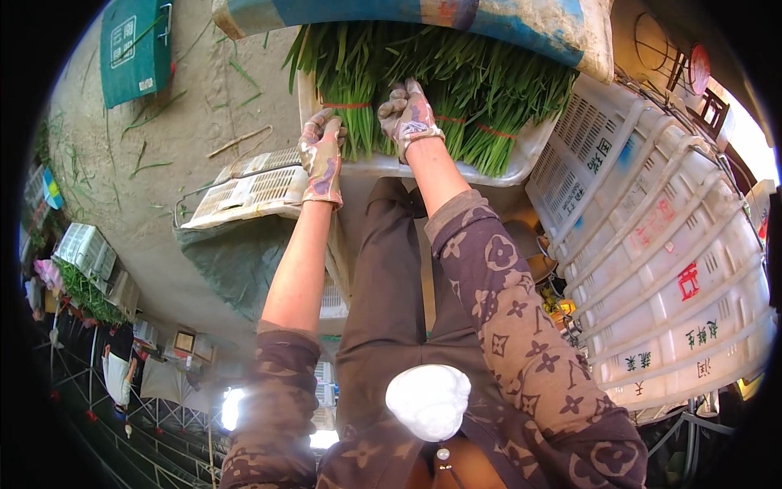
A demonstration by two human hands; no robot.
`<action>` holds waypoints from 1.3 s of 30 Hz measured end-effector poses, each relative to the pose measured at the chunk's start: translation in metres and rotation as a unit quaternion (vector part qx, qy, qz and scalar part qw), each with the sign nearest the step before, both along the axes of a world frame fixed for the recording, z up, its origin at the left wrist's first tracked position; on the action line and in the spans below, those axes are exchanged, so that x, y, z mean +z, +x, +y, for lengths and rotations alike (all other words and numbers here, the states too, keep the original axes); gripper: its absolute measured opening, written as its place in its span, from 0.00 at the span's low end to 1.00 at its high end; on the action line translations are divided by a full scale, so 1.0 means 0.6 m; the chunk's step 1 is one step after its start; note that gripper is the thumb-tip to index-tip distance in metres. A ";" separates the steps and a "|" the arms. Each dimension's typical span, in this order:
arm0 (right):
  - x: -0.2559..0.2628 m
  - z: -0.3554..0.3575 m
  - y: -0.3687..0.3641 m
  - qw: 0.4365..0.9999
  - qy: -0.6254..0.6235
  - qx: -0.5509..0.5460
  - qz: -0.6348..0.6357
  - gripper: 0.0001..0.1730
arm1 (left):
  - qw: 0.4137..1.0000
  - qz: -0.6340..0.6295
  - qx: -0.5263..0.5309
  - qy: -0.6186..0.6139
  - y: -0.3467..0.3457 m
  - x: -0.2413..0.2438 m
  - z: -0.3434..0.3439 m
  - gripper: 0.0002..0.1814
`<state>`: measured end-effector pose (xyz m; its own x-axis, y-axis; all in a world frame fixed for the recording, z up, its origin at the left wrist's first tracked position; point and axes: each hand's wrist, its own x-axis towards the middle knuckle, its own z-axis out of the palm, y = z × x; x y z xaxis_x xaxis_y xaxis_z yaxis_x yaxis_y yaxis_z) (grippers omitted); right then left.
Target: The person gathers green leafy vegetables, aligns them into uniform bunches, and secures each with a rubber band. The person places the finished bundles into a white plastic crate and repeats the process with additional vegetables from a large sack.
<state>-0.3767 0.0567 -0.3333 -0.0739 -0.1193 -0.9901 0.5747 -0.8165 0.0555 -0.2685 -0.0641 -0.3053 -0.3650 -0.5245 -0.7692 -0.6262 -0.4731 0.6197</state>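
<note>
A white plastic crate (pixel 516 168) in front of me is packed with bundles of green leafy stalks, possibly garlic chives (pixel 354 131). Red bands (pixel 347 105) tie several of them. My left hand (pixel 322 150), in a camouflage-patterned glove, is at the crate's near left corner, its fingertips beside the leftmost bundle. In a matching glove, my right hand (pixel 412 113) is over the stalks between two banded bundles, its fingers partly curled. Whether either hand grips anything is hard to see. A worn blue and white cover (pixel 489 15) overhangs the crate's far side.
On my right rises a stack of nested white crates (pixel 660 257) bearing writing. Left of me stand another white crate (pixel 256 183) and dark green sheeting (pixel 238 263). A green box (pixel 135 52) and loose leaves lie on the concrete floor (pixel 201 104). A person (pixel 116 373) is farther off.
</note>
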 end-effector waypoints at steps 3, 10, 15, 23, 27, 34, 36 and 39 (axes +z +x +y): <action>0.014 -0.006 -0.007 1.000 -0.009 -0.012 0.008 0.12 | 1.000 0.001 -0.011 -0.001 -0.003 -0.002 -0.004 0.20; -0.010 -0.016 -0.008 0.990 0.098 0.078 0.063 0.06 | 1.000 0.002 -0.031 0.003 -0.007 0.001 -0.006 0.19; 0.023 0.115 0.035 0.486 0.378 0.743 0.264 0.14 | 0.999 -0.005 -0.032 -0.006 -0.012 0.002 -0.006 0.19; 0.132 0.289 0.117 0.662 0.163 0.699 0.215 0.20 | 0.996 -0.003 -0.063 -0.057 -0.013 -0.009 0.006 0.18; 0.124 0.216 0.107 0.639 -0.015 0.745 0.191 0.18 | 0.988 0.003 -0.115 -0.106 -0.009 -0.017 0.002 0.24; 0.125 0.271 0.089 0.315 0.503 0.747 0.298 0.25 | 0.941 -0.063 -0.307 -0.127 0.000 -0.023 -0.006 0.40; 0.128 0.302 0.092 0.158 0.369 0.883 0.245 0.24 | 0.927 -0.099 -0.331 -0.146 -0.007 -0.020 -0.002 0.43; 0.141 0.332 0.096 0.282 0.338 0.859 0.261 0.19 | 0.924 -0.128 -0.335 -0.132 -0.021 -0.008 -0.005 0.45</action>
<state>-0.3189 0.2557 -0.2484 -0.6381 -0.2205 -0.7378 -0.0603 0.9695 -0.2375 -0.2811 -0.0672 -0.3103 -0.4990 -0.4282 -0.7534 -0.8662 0.2208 0.4482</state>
